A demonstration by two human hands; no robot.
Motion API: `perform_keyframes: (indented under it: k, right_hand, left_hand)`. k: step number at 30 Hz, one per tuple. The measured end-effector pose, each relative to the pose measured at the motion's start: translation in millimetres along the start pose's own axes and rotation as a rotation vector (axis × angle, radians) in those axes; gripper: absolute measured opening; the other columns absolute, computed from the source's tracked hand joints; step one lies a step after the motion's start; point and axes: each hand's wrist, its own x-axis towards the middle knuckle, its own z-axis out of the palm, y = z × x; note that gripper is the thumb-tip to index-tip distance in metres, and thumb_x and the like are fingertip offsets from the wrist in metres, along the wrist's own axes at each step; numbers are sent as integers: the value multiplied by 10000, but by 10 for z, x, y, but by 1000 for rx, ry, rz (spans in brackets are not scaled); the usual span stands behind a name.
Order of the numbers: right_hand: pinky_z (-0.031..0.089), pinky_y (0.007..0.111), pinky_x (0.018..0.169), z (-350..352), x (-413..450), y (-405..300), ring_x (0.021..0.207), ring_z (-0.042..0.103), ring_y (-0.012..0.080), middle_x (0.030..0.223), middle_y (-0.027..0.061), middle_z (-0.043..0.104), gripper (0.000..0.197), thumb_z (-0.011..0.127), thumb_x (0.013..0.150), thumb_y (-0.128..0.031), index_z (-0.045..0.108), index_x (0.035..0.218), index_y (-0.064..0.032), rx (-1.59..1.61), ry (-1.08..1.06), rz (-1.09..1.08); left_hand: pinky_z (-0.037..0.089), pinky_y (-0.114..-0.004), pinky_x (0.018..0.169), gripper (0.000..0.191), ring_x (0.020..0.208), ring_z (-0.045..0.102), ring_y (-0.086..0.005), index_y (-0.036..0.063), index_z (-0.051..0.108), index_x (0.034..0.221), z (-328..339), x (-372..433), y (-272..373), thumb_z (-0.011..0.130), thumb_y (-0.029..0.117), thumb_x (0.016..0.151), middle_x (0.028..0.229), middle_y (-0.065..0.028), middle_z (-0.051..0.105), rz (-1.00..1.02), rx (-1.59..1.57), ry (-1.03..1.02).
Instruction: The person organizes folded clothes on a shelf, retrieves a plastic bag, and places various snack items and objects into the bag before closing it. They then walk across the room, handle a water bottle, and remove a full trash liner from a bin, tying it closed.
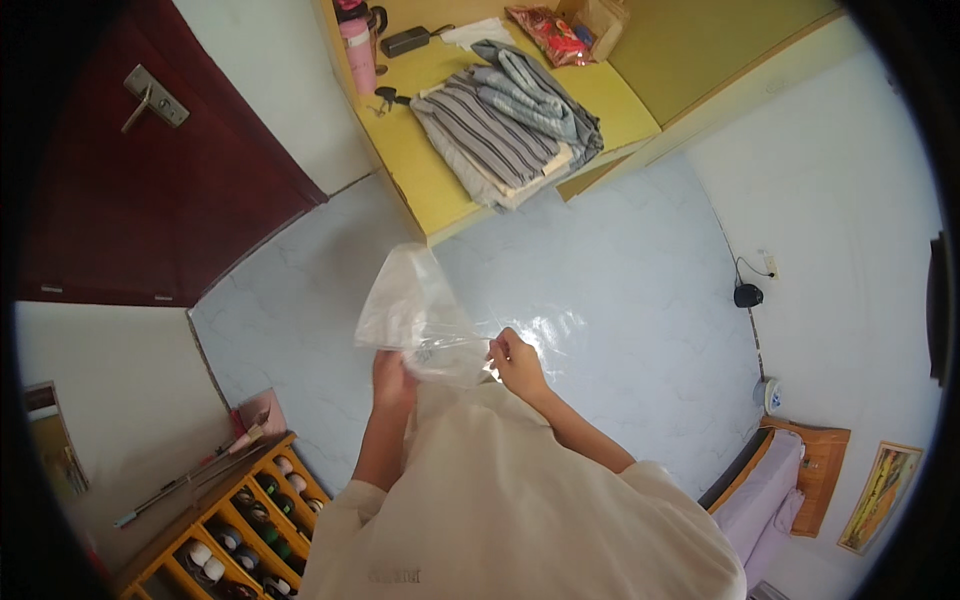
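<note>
A clear plastic bag hangs spread between my two hands, in front of my torso. My left hand grips its lower left part, with the fingers partly hidden behind the film. On the other side my right hand pinches the bag's edge between thumb and fingers. Beyond the bag, a stack of folded fabric, striped grey on top with a bluish-grey folded piece over it, lies on a yellow shelf.
Keys, a pink tumbler, a black case and a red packet stand or lie around the fabric. A dark red door is at left, a shoe rack at lower left, a bed at lower right.
</note>
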Motion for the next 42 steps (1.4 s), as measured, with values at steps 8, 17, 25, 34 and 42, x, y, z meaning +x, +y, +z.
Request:
perform_keyframes:
  k: [8, 17, 25, 34, 42]
  right_hand:
    - [493, 482, 692, 339, 862, -489, 713, 648, 353, 747, 144, 660, 196, 550, 896, -213, 510, 1004, -54, -69, 17, 93]
    - [497, 481, 673, 87, 1664, -1152, 701, 637, 363, 750, 127, 653, 177, 575, 895, -235, 601, 923, -62, -279, -295, -390]
    - [511, 345, 585, -1010, 3001, -733, 691, 666, 205, 790, 90, 660, 318, 534, 943, -340, 603, 932, -30, 223, -733, 153]
    - [556, 348, 772, -2979, 4767, -1544, 988, 650, 235, 1117, 155, 655, 426, 491, 1000, -269, 499, 1277, 55, 698, -1266, -287]
    - [407, 227, 618, -2925, 7697, 338, 625, 502, 86, 729, -35, 549, 457, 691, 815, -587, 607, 928, -153, 953, -60, 391]
  left_hand:
    - [453, -352, 950, 457, 1090, 561, -215, -17, 477, 1275, 215, -148, 863, 606, 150, 869, 1188, -100, 564, 346, 331, 260]
    - [473, -336, 849, 268, 929, 641, -291, -71, 629, 1055, 1023, 209, 1027, 662, 101, 852, 998, -193, 681, 388, 1249, 380]
    - [488, -255, 696, 118, 741, 584, -112, 3, 612, 932, 1307, 386, 1115, 569, 114, 928, 847, -27, 644, 546, 544, 803]
    - [480, -245, 796, 299, 888, 614, -120, -18, 642, 1134, 2375, 487, 968, 574, 227, 975, 1015, -54, 674, 506, 644, 1072]
    - [474, -253, 755, 367, 836, 595, -100, -53, 654, 1108, 2824, 414, 878, 566, 281, 984, 965, -54, 688, 395, 671, 1261]
